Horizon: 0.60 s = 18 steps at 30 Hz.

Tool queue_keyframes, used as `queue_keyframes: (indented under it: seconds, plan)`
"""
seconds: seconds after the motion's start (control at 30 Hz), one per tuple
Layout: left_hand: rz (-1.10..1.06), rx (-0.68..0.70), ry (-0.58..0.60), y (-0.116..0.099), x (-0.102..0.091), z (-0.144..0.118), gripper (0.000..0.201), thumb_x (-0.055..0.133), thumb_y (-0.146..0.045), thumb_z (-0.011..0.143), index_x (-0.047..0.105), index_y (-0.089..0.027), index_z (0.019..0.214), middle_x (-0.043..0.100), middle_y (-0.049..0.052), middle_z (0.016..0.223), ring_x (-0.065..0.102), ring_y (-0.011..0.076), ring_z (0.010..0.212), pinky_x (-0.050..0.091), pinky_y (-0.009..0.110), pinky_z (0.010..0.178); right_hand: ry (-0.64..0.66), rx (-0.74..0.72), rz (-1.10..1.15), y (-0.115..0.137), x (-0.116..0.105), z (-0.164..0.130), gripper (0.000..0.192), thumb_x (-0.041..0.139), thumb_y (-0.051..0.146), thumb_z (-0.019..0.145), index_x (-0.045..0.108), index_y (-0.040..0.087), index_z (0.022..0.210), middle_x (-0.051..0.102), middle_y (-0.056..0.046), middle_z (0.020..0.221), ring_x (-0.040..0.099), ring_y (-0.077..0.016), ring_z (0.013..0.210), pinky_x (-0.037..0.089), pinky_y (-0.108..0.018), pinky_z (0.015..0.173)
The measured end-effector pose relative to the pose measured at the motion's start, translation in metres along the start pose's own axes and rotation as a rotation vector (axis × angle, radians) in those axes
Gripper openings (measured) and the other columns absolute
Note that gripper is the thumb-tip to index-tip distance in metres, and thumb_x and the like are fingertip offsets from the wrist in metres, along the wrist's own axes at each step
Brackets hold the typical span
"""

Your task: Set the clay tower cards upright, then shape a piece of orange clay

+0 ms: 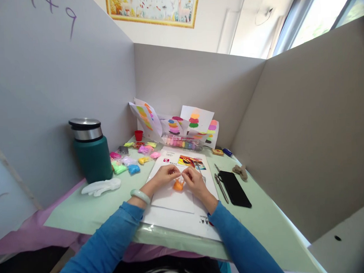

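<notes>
Over a white sheet of paper [172,199] on the pale green table [76,211], my left hand [165,175] and my right hand [192,179] meet. Both pinch a small lump of orange clay [178,185] that sits just below the fingertips. A thin stick pokes up from my right hand toward a printed colour card [191,161]. My left wrist wears a pale green bangle [140,196]. Both sleeves are blue.
A green flask [91,150] stands at the left, with a white glove-like piece [101,187] in front of it. Small bags of coloured clay [131,159] lie behind. A black phone [234,188] and metal tools [221,187] lie right. Grey partition walls enclose the table.
</notes>
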<state>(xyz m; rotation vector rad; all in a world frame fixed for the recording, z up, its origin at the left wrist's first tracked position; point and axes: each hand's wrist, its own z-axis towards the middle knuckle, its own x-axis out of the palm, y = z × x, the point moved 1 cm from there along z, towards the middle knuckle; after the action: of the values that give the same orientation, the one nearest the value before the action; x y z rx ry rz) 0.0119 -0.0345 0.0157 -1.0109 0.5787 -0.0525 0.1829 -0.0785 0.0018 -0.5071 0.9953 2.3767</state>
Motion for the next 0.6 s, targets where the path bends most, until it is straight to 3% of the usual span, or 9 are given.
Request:
queue_keyframes:
  seconds: [0.37, 0.6]
  plan:
    - [-0.027, 0.001, -0.009, 0.007, -0.001, 0.002, 0.028, 0.061, -0.040, 0.075, 0.066, -0.013, 0.071, 0.061, 0.000, 0.065, 0.053, 0.0128, 0.065, 0.042, 0.024, 0.062, -0.014, -0.001, 0.003, 0.003, -0.001, 0.000, 0.018, 0.049, 0.034, 0.089, 0.056, 0.020, 0.080, 0.056, -0.002, 0.078, 0.049, -0.0143, 0.067, 0.039, -0.027, 0.063]
    - [-0.100, -0.040, 0.044, 0.010, 0.002, 0.002, 0.026, 0.065, -0.037, 0.072, 0.069, -0.013, 0.079, 0.067, 0.004, 0.074, 0.057, 0.0152, 0.071, 0.046, 0.026, 0.067, -0.064, 0.067, 0.018, 0.005, -0.004, 0.001, 0.022, 0.048, 0.031, 0.087, 0.052, 0.021, 0.068, 0.054, -0.001, 0.068, 0.049, -0.0148, 0.067, 0.037, -0.027, 0.063]
